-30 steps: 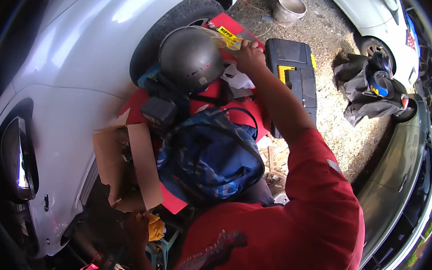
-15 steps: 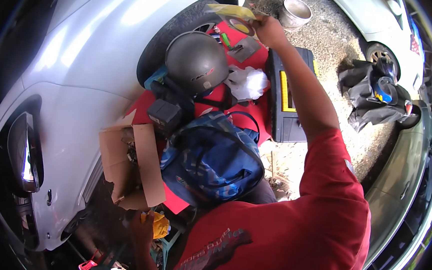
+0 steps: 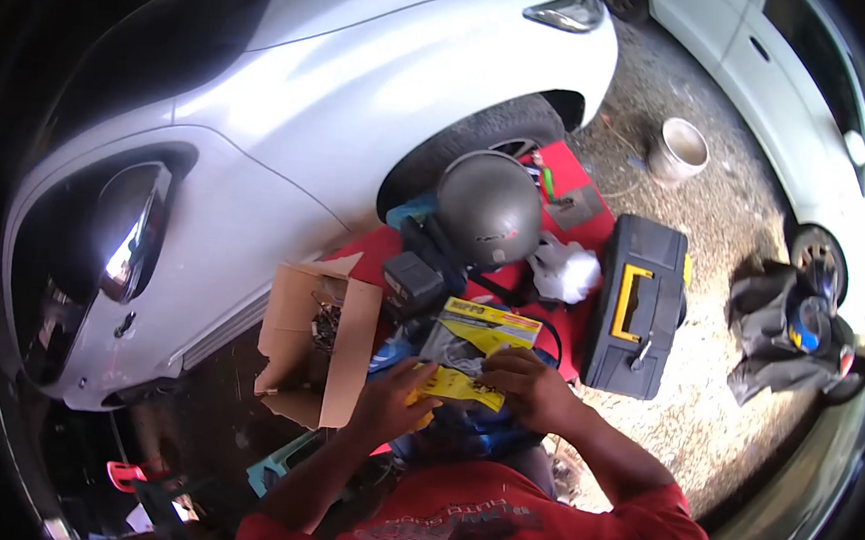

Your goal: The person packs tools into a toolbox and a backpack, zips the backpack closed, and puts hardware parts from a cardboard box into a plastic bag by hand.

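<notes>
Above the blue backpack (image 3: 486, 436), a yellow and clear plastic packet (image 3: 489, 324) marked HIPPO is held between my two hands. My left hand (image 3: 393, 400) pinches its lower left side, with something yellow-orange also by the fingers. On its lower right side are the closed fingers of my right hand (image 3: 528, 385). The packet's contents look grey and are hard to make out. A dark grey helmet (image 3: 489, 209) and a black battery-like block (image 3: 414, 281) lie just beyond it on the red surface (image 3: 570, 164).
An open cardboard box (image 3: 351, 355) with small metal parts stands at the left. At the right is a black toolbox (image 3: 641, 305) with a yellow handle. White plastic (image 3: 565, 269) lies near the helmet. A white car (image 3: 293, 110) stands alongside, and a bucket (image 3: 678, 152) farther off.
My right hand has brought the packet back from beyond the helmet to above the backpack. My left hand has come up from below the cardboard box to the packet. The view has shifted.
</notes>
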Tool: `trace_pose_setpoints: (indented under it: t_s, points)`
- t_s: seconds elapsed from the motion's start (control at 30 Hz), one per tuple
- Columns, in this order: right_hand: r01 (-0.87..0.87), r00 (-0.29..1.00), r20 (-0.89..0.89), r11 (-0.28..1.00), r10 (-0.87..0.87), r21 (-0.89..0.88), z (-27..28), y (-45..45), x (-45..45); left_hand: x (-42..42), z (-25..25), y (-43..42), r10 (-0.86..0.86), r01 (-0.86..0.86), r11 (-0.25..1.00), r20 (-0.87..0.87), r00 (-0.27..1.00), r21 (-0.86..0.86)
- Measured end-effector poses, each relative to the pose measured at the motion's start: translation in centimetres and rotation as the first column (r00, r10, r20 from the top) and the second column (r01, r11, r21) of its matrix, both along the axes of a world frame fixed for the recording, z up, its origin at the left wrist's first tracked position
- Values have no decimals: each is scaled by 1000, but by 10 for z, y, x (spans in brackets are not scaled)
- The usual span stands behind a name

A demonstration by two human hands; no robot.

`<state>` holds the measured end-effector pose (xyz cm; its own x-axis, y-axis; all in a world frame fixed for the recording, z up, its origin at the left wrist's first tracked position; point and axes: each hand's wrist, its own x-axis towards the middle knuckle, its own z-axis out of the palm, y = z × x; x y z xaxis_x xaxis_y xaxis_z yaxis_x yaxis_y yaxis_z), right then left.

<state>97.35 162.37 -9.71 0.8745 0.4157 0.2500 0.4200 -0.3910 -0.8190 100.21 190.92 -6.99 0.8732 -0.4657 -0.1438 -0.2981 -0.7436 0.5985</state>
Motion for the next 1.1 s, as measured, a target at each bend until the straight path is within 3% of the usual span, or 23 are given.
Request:
trace_pose_setpoints:
  t_s: [0.03,0.13,0.2,0.27,0.3,0.33,0.37,0.4,0.43,0.5,0.6,0.63,0.7,0.77,0.87,1.1]
  points:
    - [-33,999,20,999,33,-4,8,-8,7,-2,-3,-5,-40,39,999,-60,997,-22]
    - [30,999,-13,994,-29,100,28,-20,12,6,-1,-11,-43,48,986,35,998,-159]
    - [-135,989,-43,979,143,151,42,-35,24,9,8,-12,-78,81,981,25,997,-178]
    - [-101,994,-18,988,104,113,43,-53,41,10,12,-9,-148,143,970,-11,989,-199]
    - [-60,993,-89,988,74,145,32,-67,53,5,12,-3,-149,142,967,-15,989,-212]
    - [35,984,-177,985,-5,168,14,-79,68,-2,12,4,-143,135,965,-20,990,-224]
    - [266,897,-400,952,-185,155,10,-87,83,-6,12,10,-196,187,973,-49,979,-138]
    - [407,882,-230,911,-411,-68,-30,-98,105,-12,5,14,-227,216,966,-66,972,-141]
    - [586,775,-105,771,-623,-250,-62,-102,122,-19,-3,19,-257,249,966,-134,957,-72]
    - [618,641,-124,605,-758,-503,-116,-111,155,-33,-12,23,-251,282,956,-274,928,77]
    - [687,569,-155,571,-807,-450,-150,-113,192,-54,-43,28,-270,333,933,-349,898,135]
    - [681,570,-166,576,-805,-452,-162,-118,207,-59,-48,31,-186,275,954,-483,855,119]
    - [758,397,-148,414,-906,-504,-182,-131,241,-65,-47,27,-183,275,952,-476,860,131]
    - [594,545,1,385,-838,-706,-195,-146,258,-69,-47,29,-173,266,954,-466,868,141]
    - [447,679,-2,415,-735,-792,-231,-167,283,-79,-53,41,-80,196,961,-483,872,194]
    - [346,811,-19,507,-584,-789,-252,-148,280,-93,-59,52,-92,140,985,-377,922,101]
